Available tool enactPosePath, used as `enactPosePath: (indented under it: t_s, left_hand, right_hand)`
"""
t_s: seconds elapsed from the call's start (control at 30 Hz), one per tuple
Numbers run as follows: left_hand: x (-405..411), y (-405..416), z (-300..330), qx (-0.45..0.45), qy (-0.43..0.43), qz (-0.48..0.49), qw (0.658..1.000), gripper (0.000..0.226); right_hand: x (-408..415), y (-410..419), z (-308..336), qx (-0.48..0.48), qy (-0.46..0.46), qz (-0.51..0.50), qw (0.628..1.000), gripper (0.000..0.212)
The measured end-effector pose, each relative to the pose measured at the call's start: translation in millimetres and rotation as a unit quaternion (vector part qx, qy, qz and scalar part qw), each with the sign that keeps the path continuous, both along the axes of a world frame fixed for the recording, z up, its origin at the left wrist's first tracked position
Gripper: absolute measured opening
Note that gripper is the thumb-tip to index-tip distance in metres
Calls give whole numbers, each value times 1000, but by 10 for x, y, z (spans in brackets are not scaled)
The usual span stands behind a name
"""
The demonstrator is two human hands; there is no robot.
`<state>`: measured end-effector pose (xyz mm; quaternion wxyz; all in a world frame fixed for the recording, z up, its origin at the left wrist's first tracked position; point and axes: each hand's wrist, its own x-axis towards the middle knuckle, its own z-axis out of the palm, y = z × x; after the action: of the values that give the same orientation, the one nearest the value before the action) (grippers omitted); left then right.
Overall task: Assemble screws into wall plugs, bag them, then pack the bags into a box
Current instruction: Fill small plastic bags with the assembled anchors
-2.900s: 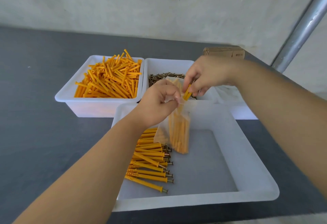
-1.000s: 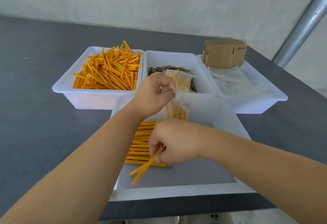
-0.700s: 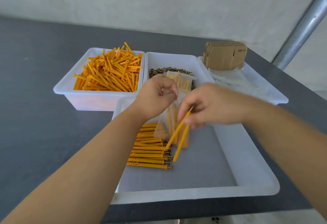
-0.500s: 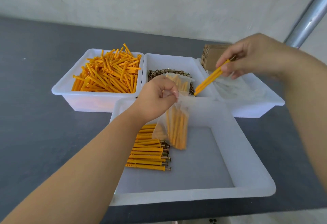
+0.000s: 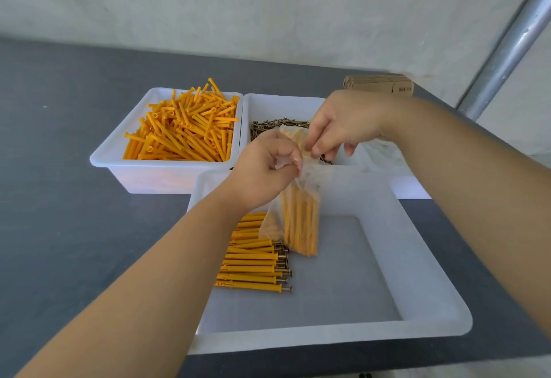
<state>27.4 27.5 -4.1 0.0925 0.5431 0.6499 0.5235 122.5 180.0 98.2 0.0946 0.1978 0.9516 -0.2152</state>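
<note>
The left hand (image 5: 262,168) pinches the top edge of one clear bag (image 5: 299,222) and holds it upright over the near tray (image 5: 429,258), its fingers curled tight on the plastic. The right hand (image 5: 337,125) meets it at the bag's mouth, thumb and fingers closed narrow on the opposite lip; whether a plug is between them cannot be told. The bag holds a bundle of orange plugs standing on end, too packed to count. On the tray floor, just left of the bag, lies one row of assembled plugs (image 5: 253,267) with screw heads pointing right, about ten showing. Four white trays sit on the grey bench (image 5: 59,198): the near one, one heaped with loose plugs (image 5: 185,127), one with screws (image 5: 274,125), and one on the right mostly hidden behind the right arm. One stack of flat cardboard boxes (image 5: 378,85) stands at the back.
</note>
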Motion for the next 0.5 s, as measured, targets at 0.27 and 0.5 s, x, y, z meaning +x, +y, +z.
enactPosePath:
  t_s: [0.27,0.5]
  left_hand:
    - [-27,58,-42,9,0,13,1000,27]
    - [-22,11,-50,3,-6,18,1000,32]
  right_hand:
    - [446,-534,-283,-166,-67,129,975,8]
    - [258,-1103,-1183,154,2,179,972,25]
